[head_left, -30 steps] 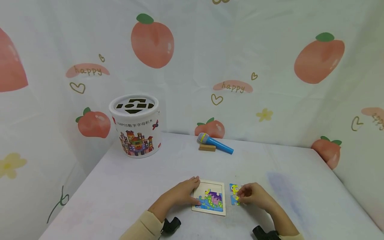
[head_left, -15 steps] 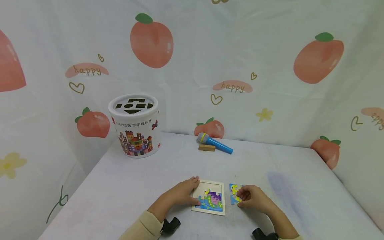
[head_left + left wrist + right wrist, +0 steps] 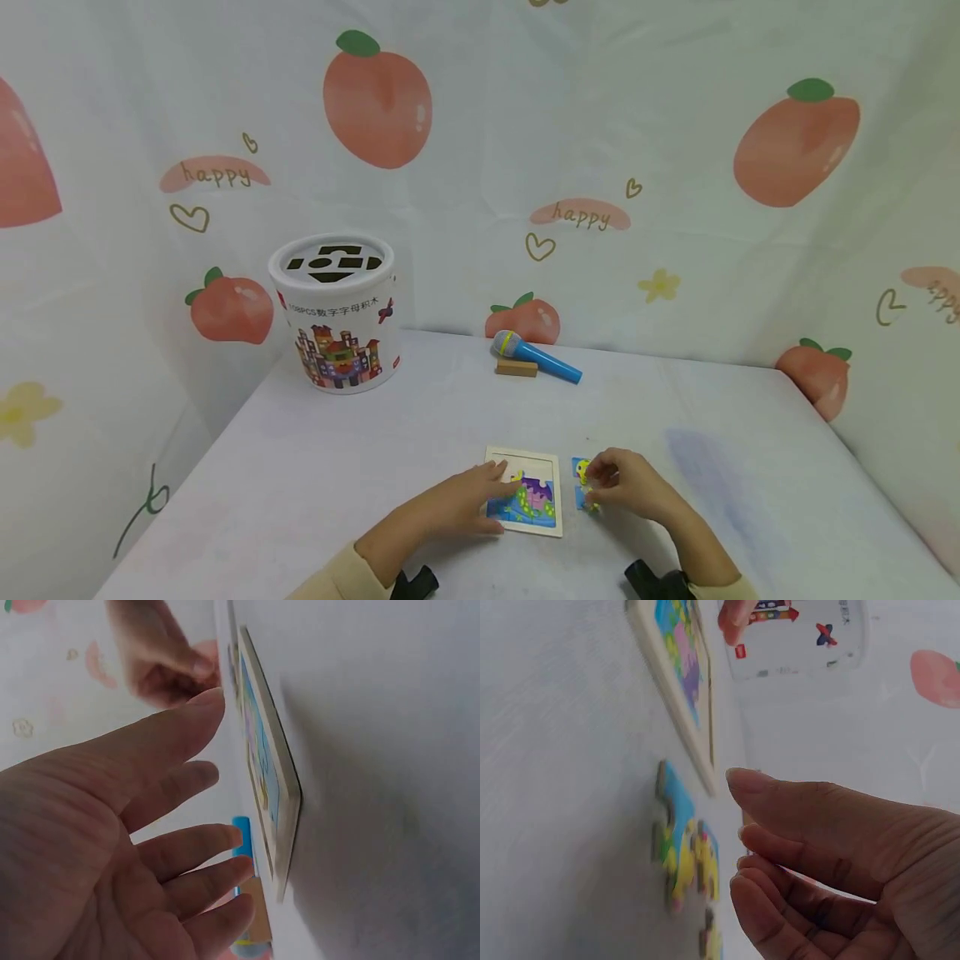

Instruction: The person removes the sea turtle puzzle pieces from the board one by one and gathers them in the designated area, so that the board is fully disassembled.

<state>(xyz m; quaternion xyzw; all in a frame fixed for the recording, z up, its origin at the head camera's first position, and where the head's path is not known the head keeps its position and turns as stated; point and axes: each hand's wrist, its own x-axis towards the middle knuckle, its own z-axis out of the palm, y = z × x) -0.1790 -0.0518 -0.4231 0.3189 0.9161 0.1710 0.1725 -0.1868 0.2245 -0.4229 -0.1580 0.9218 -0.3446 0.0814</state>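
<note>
A wooden puzzle tray [image 3: 522,531] lies in the middle of the table in the head view, its lower part filled with blue, purple and green pieces. My left hand [image 3: 468,502] reaches over the tray's left side, fingers spread; in the left wrist view the hand [image 3: 112,840] is beside the tray's edge, holding nothing. Right of the tray lie several loose jigsaw pieces [image 3: 676,799], blue and yellow. Close by them is my right hand [image 3: 633,483], partly covering them in the head view. Its fingers are loosely bent with nothing between thumb and fingertips in the right wrist view.
A white lidded bucket [image 3: 337,312] with printed building blocks stands at the back left. Toward the back lie a blue toy microphone [image 3: 551,364] and a small brown wooden block [image 3: 516,367]. A curtain with peaches [image 3: 378,108] hangs behind the table.
My left hand has lifted off the tray's left edge and now reaches farther over its pieces. The right hand has shifted slightly up and left beside the loose pieces.
</note>
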